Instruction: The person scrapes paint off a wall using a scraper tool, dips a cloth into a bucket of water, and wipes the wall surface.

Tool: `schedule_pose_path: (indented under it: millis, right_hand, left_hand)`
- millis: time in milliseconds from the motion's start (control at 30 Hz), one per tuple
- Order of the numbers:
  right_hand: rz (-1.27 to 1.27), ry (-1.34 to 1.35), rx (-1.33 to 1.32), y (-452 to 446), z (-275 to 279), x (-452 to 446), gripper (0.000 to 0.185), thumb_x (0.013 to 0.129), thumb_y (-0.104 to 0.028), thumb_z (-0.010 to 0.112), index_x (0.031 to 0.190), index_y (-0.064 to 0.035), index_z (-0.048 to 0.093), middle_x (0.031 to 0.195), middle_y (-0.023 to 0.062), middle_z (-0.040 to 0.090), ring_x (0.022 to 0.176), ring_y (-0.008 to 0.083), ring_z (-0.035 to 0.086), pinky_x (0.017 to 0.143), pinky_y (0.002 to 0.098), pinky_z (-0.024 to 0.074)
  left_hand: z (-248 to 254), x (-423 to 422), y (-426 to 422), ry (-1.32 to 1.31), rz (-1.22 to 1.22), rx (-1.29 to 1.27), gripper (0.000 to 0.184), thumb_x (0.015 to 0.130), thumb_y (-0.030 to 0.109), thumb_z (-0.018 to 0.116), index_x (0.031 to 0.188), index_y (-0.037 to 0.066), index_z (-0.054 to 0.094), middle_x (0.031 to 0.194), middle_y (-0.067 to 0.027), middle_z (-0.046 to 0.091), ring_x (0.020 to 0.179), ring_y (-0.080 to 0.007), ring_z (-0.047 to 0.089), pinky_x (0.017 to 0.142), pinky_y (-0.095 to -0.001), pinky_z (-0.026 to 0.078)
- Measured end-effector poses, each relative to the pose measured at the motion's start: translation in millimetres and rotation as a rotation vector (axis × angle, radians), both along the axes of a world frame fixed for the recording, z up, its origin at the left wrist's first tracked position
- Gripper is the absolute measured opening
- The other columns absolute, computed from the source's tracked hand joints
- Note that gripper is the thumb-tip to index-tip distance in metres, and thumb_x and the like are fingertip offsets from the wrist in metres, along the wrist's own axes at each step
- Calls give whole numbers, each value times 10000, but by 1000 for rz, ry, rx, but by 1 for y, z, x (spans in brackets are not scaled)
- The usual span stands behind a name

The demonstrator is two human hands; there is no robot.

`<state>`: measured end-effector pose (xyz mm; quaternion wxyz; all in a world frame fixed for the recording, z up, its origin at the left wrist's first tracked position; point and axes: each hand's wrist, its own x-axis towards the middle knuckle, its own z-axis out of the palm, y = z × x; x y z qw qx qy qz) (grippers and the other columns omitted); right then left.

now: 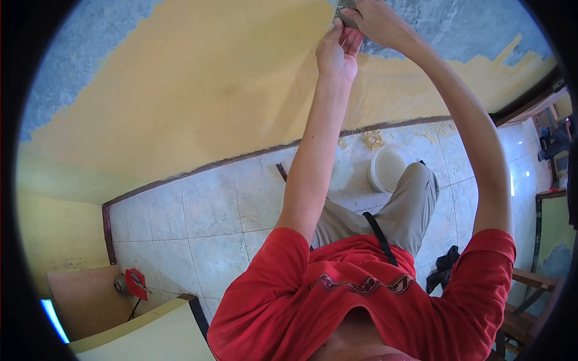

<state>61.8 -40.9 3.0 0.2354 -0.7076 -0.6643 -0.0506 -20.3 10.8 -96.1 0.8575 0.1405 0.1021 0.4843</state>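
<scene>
At the top of the view, my right hand (379, 25) grips a flat grey scraper blade (347, 21) against the wall. Just below it, my left hand (337, 53) has its thumb at the blade's lower edge and its fingers curled beside it, palm partly turned toward me. The blade's upper part is cut off by the view's edge. Around the hands, the wall (198, 78) carries yellow paint with a ragged border, and bare grey-blue surface (433, 27) shows beyond that border.
Peeled yellow flakes (373, 139) lie along the wall's foot. A white bucket (376, 171) stands on the tiled floor (211, 207) by my knee. A black bag (444, 265) and a wooden chair (533, 280) are at right. A red object (136, 284) lies at lower left.
</scene>
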Motion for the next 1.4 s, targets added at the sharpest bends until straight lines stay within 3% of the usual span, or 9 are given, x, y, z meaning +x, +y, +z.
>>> schedule_pose_path:
  millis: [267, 433, 633, 733, 800, 1000, 1100, 1333, 1400]
  right_hand:
    - [-66, -249, -122, -9, 18, -21, 373, 940, -288, 490, 849, 27, 669, 800, 253, 653, 763, 392, 667, 656, 475, 524]
    - [-97, -286, -97, -5, 4, -15, 364, 942, -283, 489, 858, 20, 671, 800, 246, 655, 760, 389, 667, 646, 472, 525]
    - [-106, 115, -112, -17, 22, -25, 372, 940, -287, 505, 851, 35, 670, 807, 235, 667, 760, 386, 671, 653, 451, 536]
    - [-45, -600, -143, -6, 16, -21, 374, 940, -272, 501, 858, 57, 660, 793, 225, 676, 746, 370, 681, 650, 443, 541]
    - [-149, -87, -35, -12, 17, -27, 381, 937, -274, 509, 847, 64, 662, 781, 216, 681, 724, 373, 682, 643, 441, 541]
    - [-57, 217, -12, -13, 7, -26, 373, 933, -299, 530, 873, 37, 680, 847, 235, 679, 758, 400, 673, 652, 446, 542]
    - [-114, -201, -82, -13, 18, -34, 362, 931, -284, 528, 886, 42, 679, 848, 259, 670, 795, 394, 676, 663, 447, 541]
    - [-181, -105, -32, -16, 22, -45, 366, 928, -275, 534, 878, 63, 666, 854, 262, 672, 830, 388, 675, 679, 446, 542]
    - [-234, 6, -36, -14, 18, -48, 372, 930, -278, 534, 868, 67, 660, 858, 256, 675, 831, 377, 679, 657, 442, 542]
  left_hand:
    - [-5, 28, -12, -419, 31, -97, 183, 954, 211, 603, 962, 27, 605, 822, -55, 645, 746, -149, 671, 681, -278, 606]
    - [-2, 7, -7, -175, 54, -52, 186, 952, 203, 607, 953, 17, 607, 788, -49, 628, 747, -158, 671, 679, -292, 609]
    - [-9, 27, -10, -269, 114, 4, 177, 945, 191, 616, 930, 14, 608, 779, -51, 621, 712, -169, 658, 670, -304, 612]
    - [-13, 31, -3, -372, 84, -72, 175, 943, 186, 618, 919, 13, 609, 771, -54, 616, 707, -172, 652, 677, -303, 613]
    - [-15, 27, 1, -361, 53, -80, 174, 942, 184, 619, 917, 12, 609, 766, -55, 613, 711, -174, 651, 683, -302, 614]
    - [-2, -1, -7, -14, 173, 104, 200, 937, 196, 630, 957, -3, 614, 786, -51, 618, 693, -178, 656, 657, -278, 611]
    - [-2, 10, -6, -201, 90, -76, 193, 936, 204, 632, 981, 17, 618, 792, -42, 620, 699, -169, 658, 665, -271, 608]
    - [2, 6, -2, -382, -32, -89, 180, 931, 216, 642, 982, 44, 624, 785, -20, 618, 719, -159, 651, 668, -267, 603]
    - [9, -10, -3, -78, -3, -136, 188, 908, 189, 671, 1000, 31, 628, 858, -26, 623, 791, -160, 657, 722, -280, 607]
